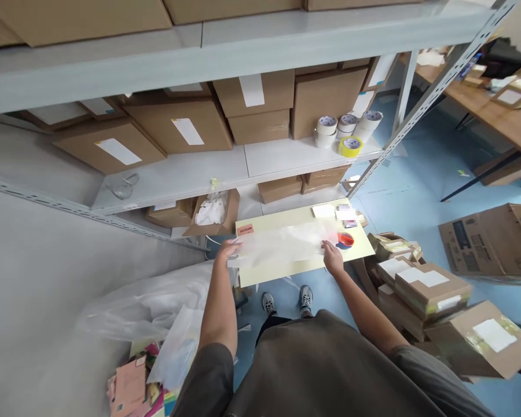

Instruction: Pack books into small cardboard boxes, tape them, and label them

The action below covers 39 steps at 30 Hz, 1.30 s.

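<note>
A sheet of translucent white wrap (282, 246) stretches between my two hands over a pale yellow table (304, 267). My left hand (229, 249) grips its left end, fingers closed on the edge. At the right end my right hand (331, 255) pinches the wrap, close to a red and blue tape dispenser (345, 240). A small pink card (245, 230) lies near the table's back left corner. White papers (323, 211) rest along the back right edge.
Behind the table stands a shelf (226, 168) with cardboard boxes and tape rolls (327, 125). Boxes (432, 284) are piled on the floor to the right. Plastic wrap (156, 301) and a heap of coloured packets (130, 385) lie at the left.
</note>
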{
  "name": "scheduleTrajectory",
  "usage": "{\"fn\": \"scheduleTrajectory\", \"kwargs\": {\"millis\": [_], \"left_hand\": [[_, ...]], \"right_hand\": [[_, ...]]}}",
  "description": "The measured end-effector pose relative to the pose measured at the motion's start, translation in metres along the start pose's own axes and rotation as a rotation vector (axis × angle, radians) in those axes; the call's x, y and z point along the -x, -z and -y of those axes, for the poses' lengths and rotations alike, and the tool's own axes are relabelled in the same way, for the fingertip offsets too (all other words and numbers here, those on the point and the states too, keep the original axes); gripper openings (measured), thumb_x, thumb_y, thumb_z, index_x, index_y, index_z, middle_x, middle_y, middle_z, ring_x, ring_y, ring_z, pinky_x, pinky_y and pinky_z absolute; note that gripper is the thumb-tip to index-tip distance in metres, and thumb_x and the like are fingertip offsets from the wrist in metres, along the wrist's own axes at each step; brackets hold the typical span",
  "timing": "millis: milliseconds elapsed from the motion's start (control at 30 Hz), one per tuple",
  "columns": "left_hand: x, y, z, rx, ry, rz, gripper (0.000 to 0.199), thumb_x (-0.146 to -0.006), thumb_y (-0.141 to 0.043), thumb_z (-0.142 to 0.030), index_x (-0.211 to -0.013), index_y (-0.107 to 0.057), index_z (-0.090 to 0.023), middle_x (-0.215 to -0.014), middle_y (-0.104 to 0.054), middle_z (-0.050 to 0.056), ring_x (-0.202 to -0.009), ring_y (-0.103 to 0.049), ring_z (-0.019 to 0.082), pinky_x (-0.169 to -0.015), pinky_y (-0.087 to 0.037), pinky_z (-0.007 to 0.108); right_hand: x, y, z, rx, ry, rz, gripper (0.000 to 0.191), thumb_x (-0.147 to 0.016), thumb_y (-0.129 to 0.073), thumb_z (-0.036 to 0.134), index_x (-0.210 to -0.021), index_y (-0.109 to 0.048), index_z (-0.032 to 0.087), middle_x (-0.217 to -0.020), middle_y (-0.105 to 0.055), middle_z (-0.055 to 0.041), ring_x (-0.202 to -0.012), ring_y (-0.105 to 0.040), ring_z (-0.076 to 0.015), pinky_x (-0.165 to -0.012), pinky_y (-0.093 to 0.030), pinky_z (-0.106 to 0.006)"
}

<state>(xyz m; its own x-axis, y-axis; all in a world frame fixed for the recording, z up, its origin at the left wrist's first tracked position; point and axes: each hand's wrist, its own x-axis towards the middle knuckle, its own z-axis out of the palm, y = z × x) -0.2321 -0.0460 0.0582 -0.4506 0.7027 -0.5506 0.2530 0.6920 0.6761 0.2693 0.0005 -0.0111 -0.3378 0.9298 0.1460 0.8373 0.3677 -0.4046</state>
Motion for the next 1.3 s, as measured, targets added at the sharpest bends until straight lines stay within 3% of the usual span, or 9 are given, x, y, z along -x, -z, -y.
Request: {"fn": "scheduleTrajectory", "kwargs": {"millis": [167,333,533,600,700,833,1000,1133,1300], "left_hand": [[-0.039,-0.008,0.033,-0.216,0.039,-0.095,0.034,-0.066,-0.087,-0.028,-0.096,-0.077,-0.014,-0.097,-0.082,0.014,-0.106,-0.075,0.036,-0.088,-0.057,0.038],[-0.059,-0.021,0.065,-0.186,0.005,-0.077,0.040,-0.069,-0.087,-0.024,-0.107,-0.075,-0.017,-0.111,-0.080,0.016,-0.121,-0.070,0.040,-0.103,-0.052,0.043],[-0.031,-0.050,0.078,-0.211,-0.227,-0.369,0.064,-0.089,-0.069,-0.030,-0.151,-0.056,-0.017,-0.159,-0.052,0.021,-0.155,-0.038,0.039,-0.126,-0.032,0.052],[-0.015,-0.070,0.075,-0.241,-0.318,-0.350,0.060,-0.094,-0.062,-0.029,-0.153,-0.056,-0.019,-0.163,-0.047,0.018,-0.157,-0.034,0.037,-0.130,-0.027,0.051],[0.004,-0.112,0.073,-0.346,-0.423,-0.164,0.051,-0.098,-0.058,-0.029,-0.148,-0.063,-0.023,-0.158,-0.055,0.014,-0.153,-0.041,0.033,-0.130,-0.029,0.045],[0.020,-0.176,0.084,-0.591,-0.397,0.095,0.063,-0.095,-0.065,-0.037,-0.155,-0.059,-0.022,-0.169,-0.043,0.014,-0.160,-0.030,0.039,-0.129,-0.031,0.050],[0.030,-0.227,0.100,-0.736,-0.326,0.050,0.078,-0.094,-0.069,-0.042,-0.166,-0.045,-0.025,-0.179,-0.022,0.012,-0.165,-0.009,0.043,-0.131,-0.024,0.058],[0.030,-0.244,0.097,-0.767,-0.315,0.017,0.078,-0.094,-0.067,-0.045,-0.166,-0.043,-0.029,-0.180,-0.019,0.010,-0.166,-0.006,0.042,-0.131,-0.023,0.060],[0.030,-0.265,0.082,-0.775,-0.283,0.016,0.085,-0.092,-0.069,-0.052,-0.168,-0.039,-0.029,-0.180,-0.016,0.012,-0.165,-0.006,0.044,-0.130,-0.022,0.062]], "right_hand": [[-0.004,-0.049,0.017,0.070,-0.142,0.308,0.056,-0.087,-0.043,-0.003,-0.132,-0.070,0.017,-0.149,-0.066,-0.0149,-0.148,-0.053,-0.0251,-0.116,-0.047,-0.036],[-0.002,-0.084,0.016,0.101,-0.259,0.549,0.073,-0.086,-0.043,-0.003,-0.154,-0.056,0.019,-0.165,-0.050,-0.0124,-0.158,-0.039,-0.0252,-0.122,-0.042,-0.040],[0.001,-0.095,0.006,0.142,-0.314,0.730,0.075,-0.089,-0.059,0.015,-0.161,-0.045,0.028,-0.176,-0.029,-0.0127,-0.162,-0.026,-0.0313,-0.118,-0.044,-0.050],[-0.001,-0.093,0.007,0.152,-0.300,0.808,0.085,-0.087,-0.071,0.030,-0.165,-0.038,0.030,-0.179,-0.018,-0.0140,-0.164,-0.019,-0.0364,-0.119,-0.040,-0.055],[-0.004,-0.088,0.007,0.130,-0.292,0.884,0.098,-0.083,-0.079,0.054,-0.167,-0.034,0.031,-0.181,-0.012,-0.0140,-0.165,-0.011,-0.0410,-0.123,-0.031,-0.061],[-0.012,-0.080,-0.009,0.046,-0.317,0.716,0.077,-0.093,-0.065,0.064,-0.159,-0.049,0.028,-0.177,-0.028,-0.0128,-0.164,-0.021,-0.0363,-0.125,-0.032,-0.055],[-0.022,-0.057,-0.074,0.083,-0.417,0.195,0.062,-0.097,-0.060,0.047,-0.151,-0.055,0.017,-0.156,-0.055,-0.0206,-0.147,-0.045,-0.0359,-0.117,-0.041,-0.050],[-0.032,-0.045,-0.128,0.164,-0.560,0.283,0.056,-0.093,-0.064,0.037,-0.145,-0.058,0.016,-0.145,-0.062,-0.0209,-0.136,-0.054,-0.0354,-0.110,-0.043,-0.049],[-0.039,-0.047,-0.159,0.176,-0.594,0.335,0.038,-0.098,-0.055,0.034,-0.129,-0.067,0.017,-0.128,-0.071,-0.0210,-0.126,-0.060,-0.0351,-0.106,-0.042,-0.053]]}}
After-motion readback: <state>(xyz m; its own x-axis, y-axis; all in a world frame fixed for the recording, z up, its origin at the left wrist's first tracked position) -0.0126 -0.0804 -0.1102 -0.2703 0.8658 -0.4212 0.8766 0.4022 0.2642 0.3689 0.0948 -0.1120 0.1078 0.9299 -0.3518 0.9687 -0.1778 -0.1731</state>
